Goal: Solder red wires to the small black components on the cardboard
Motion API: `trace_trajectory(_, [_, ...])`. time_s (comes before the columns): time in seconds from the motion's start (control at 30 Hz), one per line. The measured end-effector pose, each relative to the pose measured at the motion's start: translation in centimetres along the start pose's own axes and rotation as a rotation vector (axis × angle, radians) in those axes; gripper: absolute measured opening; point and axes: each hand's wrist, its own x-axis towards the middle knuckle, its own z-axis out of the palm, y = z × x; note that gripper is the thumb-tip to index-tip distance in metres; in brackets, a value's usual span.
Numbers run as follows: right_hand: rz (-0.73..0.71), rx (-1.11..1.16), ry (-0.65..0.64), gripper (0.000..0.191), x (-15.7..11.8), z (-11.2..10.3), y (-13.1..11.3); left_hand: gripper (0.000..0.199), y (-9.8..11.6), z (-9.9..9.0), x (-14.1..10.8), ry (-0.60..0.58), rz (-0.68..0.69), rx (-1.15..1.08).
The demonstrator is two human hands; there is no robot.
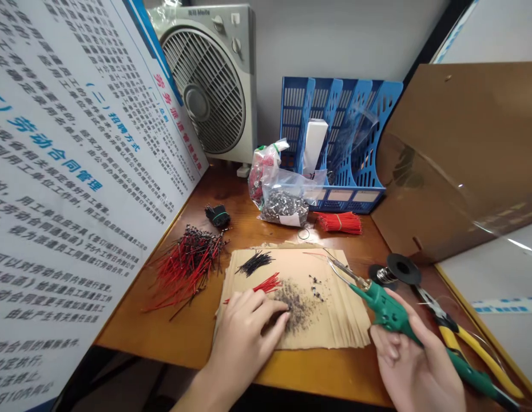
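Green soldering iron [388, 309], one, right hand [416, 372].

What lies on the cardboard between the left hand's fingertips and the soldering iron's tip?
In the head view, between the left hand and the soldering iron, the cardboard carries a scorched dark patch and a few small loose components.

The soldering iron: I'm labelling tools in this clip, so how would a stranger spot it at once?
Start at the cardboard sheet on the wooden desk; at its right edge the right hand grips the soldering iron. Its green handle and bare metal tip distinguish it from the yellow-handled pliers beside it.
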Motion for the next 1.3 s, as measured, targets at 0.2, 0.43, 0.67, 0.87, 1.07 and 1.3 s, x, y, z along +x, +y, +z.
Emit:
trace_trajectory(0.2, [0.014,0.015,0.018,0.082,0.0,0.2,-0.1,0.016,-0.4,0.2,-0.1,-0.019,-0.039,0.020])
trace_trajectory(0.43, [0.007,0.019,0.047,0.085,-0.5,0.8,-0.3,0.022,-0.1,0.2,0.2,-0.007,-0.042,0.010])
trace_trajectory(0.67, [0.027,0.025,0.040,0.089,-0.4,0.9,-0.4,0.016,0.4,-0.5,0.2,-0.017,-0.086,-0.035])
trace_trajectory(0.87, [0.045,0.015,0.023,0.088,-0.4,0.6,-0.4,0.016,-0.4,-3.5,2.2,-0.047,-0.229,-0.112])
trace_trajectory(1.07, [0.019,-0.021,0.023,0.089,-0.5,0.8,-0.4,0.009,-3.2,-4.5,5.7,-0.224,-0.517,0.085])
trace_trajectory(1.3, [0.034,-0.047,0.061,0.093,-0.9,1.1,-0.4,0.008,-3.6,-2.9,6.5,-0.285,-0.511,0.089])
